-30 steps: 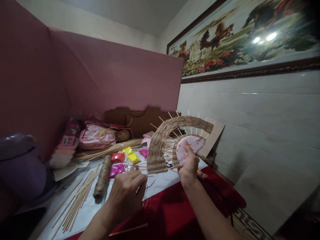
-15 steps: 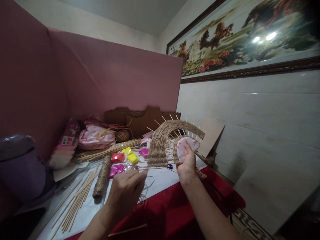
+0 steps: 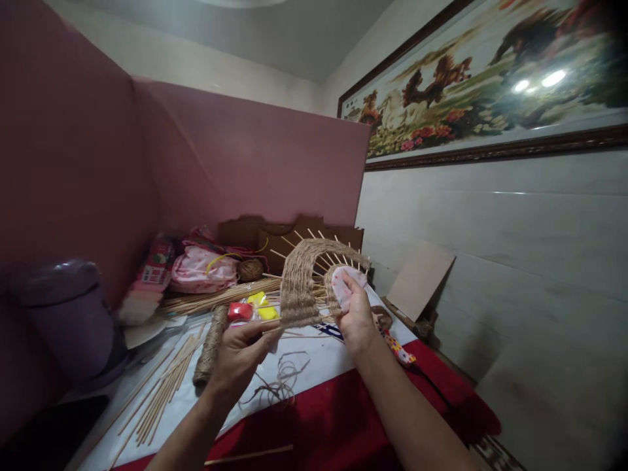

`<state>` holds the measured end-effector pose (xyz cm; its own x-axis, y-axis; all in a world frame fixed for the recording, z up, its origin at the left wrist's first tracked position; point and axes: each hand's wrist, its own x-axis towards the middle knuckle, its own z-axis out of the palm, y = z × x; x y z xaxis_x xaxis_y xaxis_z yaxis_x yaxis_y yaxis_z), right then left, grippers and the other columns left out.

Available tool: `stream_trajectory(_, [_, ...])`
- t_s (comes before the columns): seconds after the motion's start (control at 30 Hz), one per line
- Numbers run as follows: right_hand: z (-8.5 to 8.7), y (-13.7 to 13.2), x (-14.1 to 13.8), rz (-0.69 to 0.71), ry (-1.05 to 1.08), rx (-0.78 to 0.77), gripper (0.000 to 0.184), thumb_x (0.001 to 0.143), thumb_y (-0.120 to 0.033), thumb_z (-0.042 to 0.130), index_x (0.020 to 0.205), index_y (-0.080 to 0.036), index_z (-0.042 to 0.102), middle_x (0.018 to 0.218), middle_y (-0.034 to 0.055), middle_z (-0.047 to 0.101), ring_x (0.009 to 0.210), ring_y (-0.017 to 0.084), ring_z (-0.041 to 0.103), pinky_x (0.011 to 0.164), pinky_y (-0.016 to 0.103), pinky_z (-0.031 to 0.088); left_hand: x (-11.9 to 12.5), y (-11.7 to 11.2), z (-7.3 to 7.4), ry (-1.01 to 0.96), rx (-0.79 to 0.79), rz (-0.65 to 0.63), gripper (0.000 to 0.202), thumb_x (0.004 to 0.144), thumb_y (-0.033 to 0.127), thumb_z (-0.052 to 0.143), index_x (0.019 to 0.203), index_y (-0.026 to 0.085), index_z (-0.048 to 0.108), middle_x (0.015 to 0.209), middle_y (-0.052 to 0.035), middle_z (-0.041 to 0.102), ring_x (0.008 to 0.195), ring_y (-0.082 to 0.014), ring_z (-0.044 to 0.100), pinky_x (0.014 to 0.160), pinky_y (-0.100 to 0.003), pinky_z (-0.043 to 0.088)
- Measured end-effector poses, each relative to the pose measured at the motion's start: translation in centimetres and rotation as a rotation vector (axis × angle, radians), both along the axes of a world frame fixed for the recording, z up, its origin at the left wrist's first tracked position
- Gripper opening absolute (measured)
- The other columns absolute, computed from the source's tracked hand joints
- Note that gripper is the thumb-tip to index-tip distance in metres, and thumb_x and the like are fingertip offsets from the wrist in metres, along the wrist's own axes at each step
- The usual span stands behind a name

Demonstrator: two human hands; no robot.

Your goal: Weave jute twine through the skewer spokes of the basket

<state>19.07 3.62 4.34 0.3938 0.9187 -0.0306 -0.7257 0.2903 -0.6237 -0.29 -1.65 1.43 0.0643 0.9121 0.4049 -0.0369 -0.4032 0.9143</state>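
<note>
Weave: a half-round weave [image 3: 301,284] of twine over fanned skewers, held upright in the air above the surface [image 3: 318,356], between both hands.
Pad: a pink-dotted fabric pad [image 3: 343,286] sits at the fan's hub, inside the woven arc.
Right hand: the right hand [image 3: 356,318] is closed on the pad, thumb across its face.
Left hand: the left hand [image 3: 240,353] is pinched shut at the weave's lower left end; whether it holds a strand or a skewer tip is too small to tell.
Loose twine: a tangle [image 3: 282,381] lies on the white surface just below the hands.
Spool: a twine spool [image 3: 210,343] lies left of the left hand, beside loose sticks [image 3: 161,389].
Clay: red [image 3: 240,311] and yellow [image 3: 263,307] packets lie behind the weave.
Farther back: a twine ball [image 3: 251,269], a pink bag [image 3: 203,269], a purple tub [image 3: 63,314].
Front edge: red cloth [image 3: 343,418].
</note>
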Motion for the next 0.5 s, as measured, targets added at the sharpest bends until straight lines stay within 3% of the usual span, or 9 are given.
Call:
stream_trajectory(0.13, [1.0, 0.8, -1.1, 0.239, 0.103, -0.107, 0.003, 0.075, -0.016, 0.055, 0.076, -0.013, 0.057, 0.056, 0.0017, 0.065, 0.044, 0.013, 0.059, 0.036, 0.021, 0.048, -0.1, -0.2, 0.6, -0.097, -0.051, 0.014, 0.023, 0.061, 0.035, 0.074, 0.072, 0.015, 0.075, 0.049, -0.0002, 0.059, 0.042, -0.0052, 0.041, 0.038, -0.017, 0.032])
stream_trajectory(0.27, [0.5, 1.9, -1.6, 0.385, 0.093, -0.087, 0.005, 0.075, -0.015, 0.055, 0.078, -0.012, 0.057, 0.056, 0.0033, 0.065, 0.047, 0.015, 0.061, 0.04, 0.023, 0.051, -0.1, -0.1, 0.4, -0.072, -0.047, 0.019, 0.021, 0.06, 0.032, 0.075, 0.07, 0.014, 0.075, 0.048, -0.0015, 0.059, 0.044, -0.0076, 0.045, 0.04, -0.018, 0.034])
stream_trajectory(0.37, [-0.4, 2.6, -1.5, 0.408, 0.059, -0.042, 0.009, 0.071, -0.019, 0.061, 0.076, -0.013, 0.057, 0.059, 0.0036, 0.067, 0.05, 0.016, 0.063, 0.043, 0.025, 0.053, -0.2, 0.2, -0.4, -0.028, -0.013, -0.004, 0.018, 0.062, 0.031, 0.073, 0.065, 0.013, 0.074, 0.053, -0.003, 0.06, 0.047, -0.0085, 0.047, 0.042, -0.019, 0.037])
stream_trajectory(0.5, [-1.4, 3.1, -1.1, 0.34, -0.028, -0.011, 0.013, 0.067, -0.021, 0.066, 0.075, -0.014, 0.059, 0.062, 0.0036, 0.068, 0.055, 0.018, 0.066, 0.044, 0.026, 0.053, -0.2, 0.5, -1.1, 0.04, 0.021, 0.005, 0.017, 0.064, 0.031, 0.072, 0.062, 0.013, 0.072, 0.055, -0.0023, 0.059, 0.048, -0.0083, 0.046, 0.043, -0.02, 0.039])
